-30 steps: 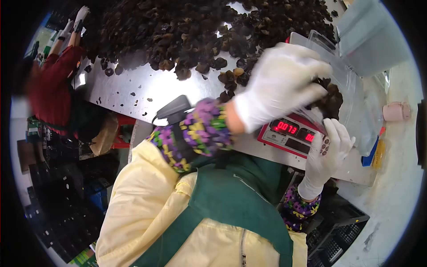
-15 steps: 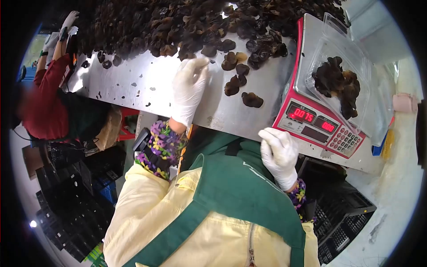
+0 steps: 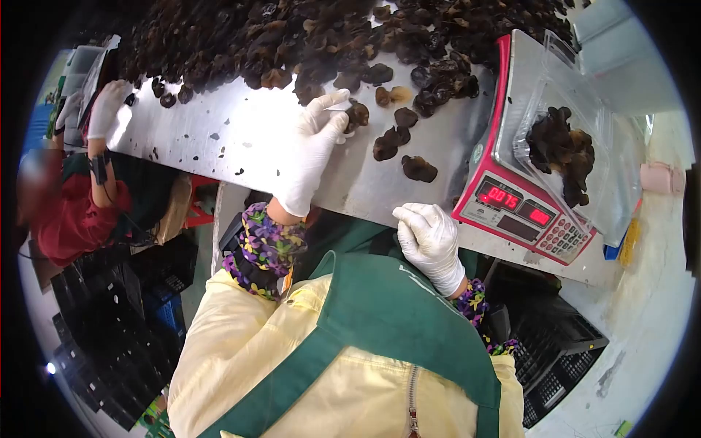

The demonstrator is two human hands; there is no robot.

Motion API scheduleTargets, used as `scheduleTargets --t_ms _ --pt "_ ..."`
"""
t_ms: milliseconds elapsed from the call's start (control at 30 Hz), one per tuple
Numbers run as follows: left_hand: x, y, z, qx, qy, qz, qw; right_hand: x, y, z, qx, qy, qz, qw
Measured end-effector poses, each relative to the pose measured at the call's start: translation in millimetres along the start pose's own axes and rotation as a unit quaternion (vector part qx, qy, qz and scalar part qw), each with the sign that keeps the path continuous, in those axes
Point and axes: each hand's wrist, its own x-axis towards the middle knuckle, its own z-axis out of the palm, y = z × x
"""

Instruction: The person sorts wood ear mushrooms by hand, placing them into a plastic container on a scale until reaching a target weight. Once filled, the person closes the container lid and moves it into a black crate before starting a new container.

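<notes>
A big heap of dark dried fungus (image 3: 307,36) covers the far side of the steel table (image 3: 234,139). My left hand (image 3: 310,146), in a white glove, reaches to loose pieces at the heap's near edge, and its thumb and forefinger pinch one fungus piece (image 3: 357,114). More loose pieces (image 3: 418,168) lie just right of it. My right hand (image 3: 431,241), also gloved, rests curled at the table's near edge with nothing in it. To the right a red scale (image 3: 511,212) shows lit digits, and a clear plastic tray (image 3: 562,109) holding fungus stands on it.
Another person in red, with a white glove (image 3: 106,109), works at the table's left end. Black crates (image 3: 555,350) stand under the table at the right, and more stacked crates (image 3: 109,321) sit at the left. A pink object (image 3: 661,177) lies at the far right.
My left hand left the tray on the scale, swung left to the table and now pinches a loose piece. My right hand dropped from the scale to the table's near edge.
</notes>
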Motion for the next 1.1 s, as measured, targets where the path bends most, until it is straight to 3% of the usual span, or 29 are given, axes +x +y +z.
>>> scheduleTargets --t_ms 167,267,567,633,767,833,867,900,967,1067,1100 --pt "-3.4 2.2 -9.4 -0.087 -0.007 -0.059 0.994 -2.4 2.7 0.8 -0.002 -0.004 -0.005 1.000" --pt "-1.8 -5.3 -8.6 -0.075 -0.038 -0.047 0.995 -2.3 2.2 0.3 0.001 0.000 -0.007 1.000" --pt "-18.6 10.9 -2.1 -0.030 0.032 0.019 0.999 -3.4 3.5 1.5 0.010 0.014 -0.011 1.000" --pt "-31.6 25.4 -20.2 0.203 0.086 0.004 0.975 -3.3 3.2 1.2 0.010 0.014 -0.009 1.000" --pt "-76.0 15.2 -86.7 0.314 0.215 0.047 0.923 -3.4 3.2 0.8 0.019 0.011 -0.006 1.000" --pt "-92.7 1.2 -127.4 0.298 0.279 0.006 0.913 -4.2 4.3 0.6 0.021 0.009 -0.007 1.000" --pt "-98.8 -24.2 -160.4 0.415 0.279 0.109 0.859 -4.4 4.5 1.0 0.019 0.006 -0.010 1.000" --pt "-102.0 -20.4 -155.0 0.418 0.279 0.110 0.858 -4.7 4.5 1.7 0.022 0.007 -0.010 1.000" --pt "-105.3 -6.9 -121.5 0.482 0.335 0.151 0.795 -4.4 5.0 1.2 0.011 0.001 -0.013 1.000" --pt "-79.1 4.0 -51.5 0.304 0.185 0.127 0.926 -6.3 6.2 2.7 0.012 0.003 -0.013 1.000" --pt "-65.4 3.8 -30.3 0.372 0.137 0.168 0.903 -6.3 6.7 3.0 0.008 0.007 -0.014 1.000"
